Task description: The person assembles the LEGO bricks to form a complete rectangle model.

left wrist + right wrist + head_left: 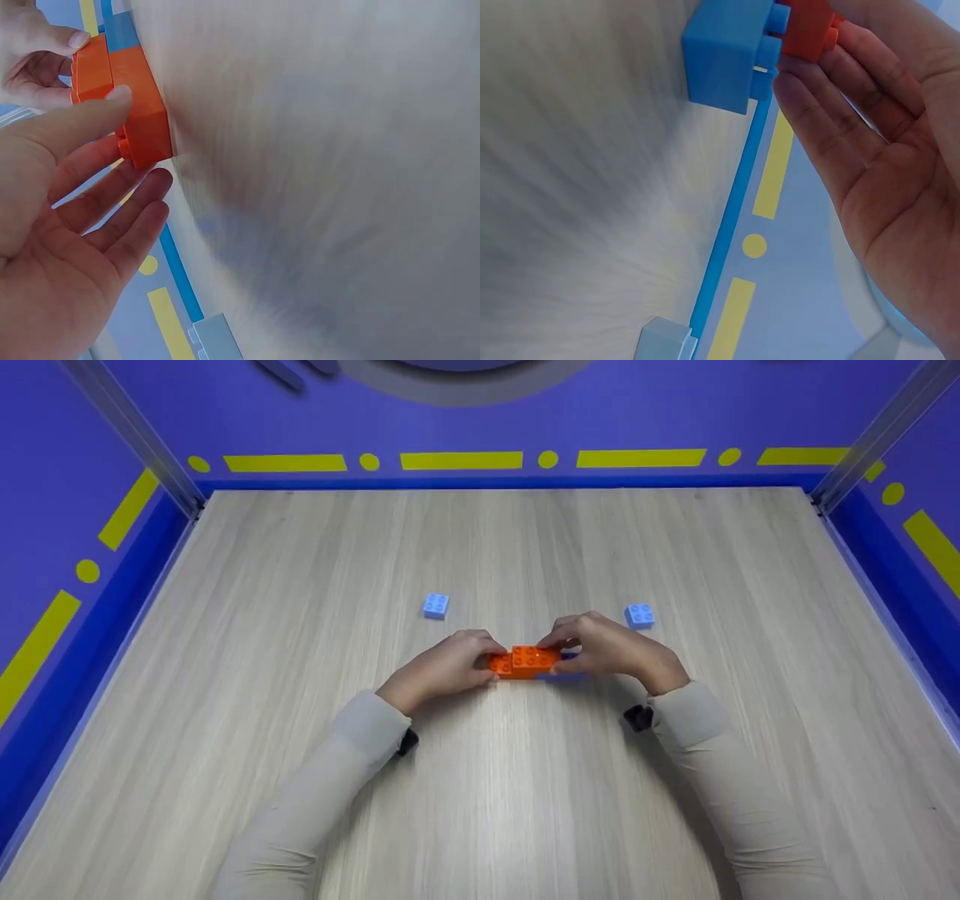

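Near the middle of the table, a lower orange building brick (146,97) lies end to end with a blue brick (721,52). An upper orange brick (529,660) sits on top, spanning part of both. My left hand (454,661) pinches the left end of the lower orange brick, its thumb on the near side. My right hand (615,651) grips the upper orange brick between thumb and fingers, above the blue one. In the right wrist view, studs show on the blue brick's uncovered end. The right fingertips are partly hidden behind the bricks.
One light blue brick (436,606) lies beyond my left hand, and another light blue brick (640,616) beyond my right. The wooden table (480,810) is bounded at the back and sides by blue-purple walls (645,420) with yellow markings.
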The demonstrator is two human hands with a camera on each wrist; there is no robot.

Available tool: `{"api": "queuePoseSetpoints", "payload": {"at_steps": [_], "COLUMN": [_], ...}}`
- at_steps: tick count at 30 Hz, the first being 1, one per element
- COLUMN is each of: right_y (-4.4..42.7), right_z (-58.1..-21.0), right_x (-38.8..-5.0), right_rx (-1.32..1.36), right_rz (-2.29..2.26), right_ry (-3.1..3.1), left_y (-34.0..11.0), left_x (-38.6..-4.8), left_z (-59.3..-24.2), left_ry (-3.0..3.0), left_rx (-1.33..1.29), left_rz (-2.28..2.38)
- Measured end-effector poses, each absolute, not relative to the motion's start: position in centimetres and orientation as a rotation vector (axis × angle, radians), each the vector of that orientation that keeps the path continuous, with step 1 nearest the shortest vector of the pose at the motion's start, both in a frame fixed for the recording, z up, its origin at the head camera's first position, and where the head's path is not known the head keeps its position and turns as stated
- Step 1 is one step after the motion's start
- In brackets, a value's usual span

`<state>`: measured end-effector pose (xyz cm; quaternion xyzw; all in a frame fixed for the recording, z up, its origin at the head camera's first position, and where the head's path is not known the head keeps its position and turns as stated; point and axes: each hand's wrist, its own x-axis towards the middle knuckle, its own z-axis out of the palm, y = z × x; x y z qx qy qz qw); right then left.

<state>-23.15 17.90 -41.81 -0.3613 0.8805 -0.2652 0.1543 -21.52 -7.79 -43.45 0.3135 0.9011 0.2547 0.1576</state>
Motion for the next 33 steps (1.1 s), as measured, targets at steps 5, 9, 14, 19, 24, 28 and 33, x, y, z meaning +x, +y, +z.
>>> {"api": "queuePoseSetpoints", "payload": {"at_steps": [5, 9, 14, 19, 24, 28, 33], "right_y": [17.9, 18.0, 18.1, 18.1, 18.2, 18.2, 18.4], "right_z": [-42.0, -42.1, -42.2, -42.2, -42.3, -42.5, -42.5], "right_x": [-23.1, -23.1, -23.0, -23.0, -23.0, -22.9, -22.9], "right_rx": [-1.037, -1.054, -1.052, -1.040, -1.029, -1.034, -1.030], "right_rz": [-0.777, -0.802, -0.818, -0.804, -0.790, -0.798, -0.819], "right_ry": [2.529, 2.526, 2.528, 2.530, 2.541, 2.543, 2.533], "left_y": [-8.0, -8.2, -8.8, -9.5, -10.2, -10.7, -11.2], "left_x": [-21.5, -21.6, -21.8, -22.1, -22.5, -22.8, -23.1], "left_z": [-43.3, -43.2, -42.9, -42.7, -42.8, -42.9, -42.9], "left_ry": [2.581, 2.593, 2.629, 2.692, 2.737, 2.769, 2.803], "left_rx": [0.894, 0.892, 0.837, 0.801, 0.800, 0.818, 0.815], "left_rz": [0.701, 0.702, 0.731, 0.747, 0.783, 0.810, 0.818]}}
